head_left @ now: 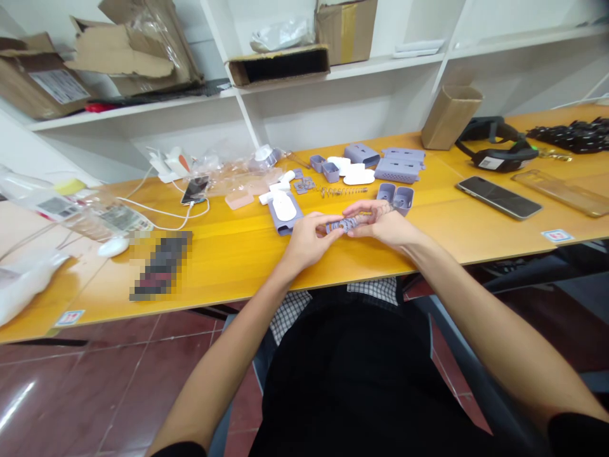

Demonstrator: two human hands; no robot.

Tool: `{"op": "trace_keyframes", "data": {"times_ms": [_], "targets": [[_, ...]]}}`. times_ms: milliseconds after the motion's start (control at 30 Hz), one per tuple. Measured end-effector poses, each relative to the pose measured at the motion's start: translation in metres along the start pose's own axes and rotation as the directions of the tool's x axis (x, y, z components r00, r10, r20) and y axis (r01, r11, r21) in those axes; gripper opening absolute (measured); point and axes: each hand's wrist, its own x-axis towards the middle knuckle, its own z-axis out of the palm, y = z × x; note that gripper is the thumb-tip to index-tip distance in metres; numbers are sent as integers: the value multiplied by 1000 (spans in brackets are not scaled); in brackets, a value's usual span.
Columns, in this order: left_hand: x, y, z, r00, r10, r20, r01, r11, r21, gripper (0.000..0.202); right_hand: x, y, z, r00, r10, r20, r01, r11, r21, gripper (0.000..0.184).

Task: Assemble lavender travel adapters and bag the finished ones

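A purple housing (295, 212) bearing a white oval plate (284, 208) sits just left of the left hand (308, 240), slightly beyond it. The left hand grips the left end of a small grey-purple piece (341, 225), ridged in appearance, finer detail too small to tell. The piece lies between both hands' fingertips. A coil spring (345, 191) rests beyond it. The right hand (383, 222) pinches the piece's right end; twin purple cups (404, 198) stand just beyond that hand.

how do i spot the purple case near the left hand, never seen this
On the yellow-brown table, find the person's left hand. Just beyond it, slightly left, lies a purple case. Unlike the other purple cases farther back, it has a white oval piece on top.
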Motion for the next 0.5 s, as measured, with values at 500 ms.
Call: {"op": "trace_keyframes", "data": {"times_ms": [500], "targets": [[-2,5,7,970,-242,-2,207,834,-511,17,-5,-9,20,993,-20,-119,25,999,35,35]]}}
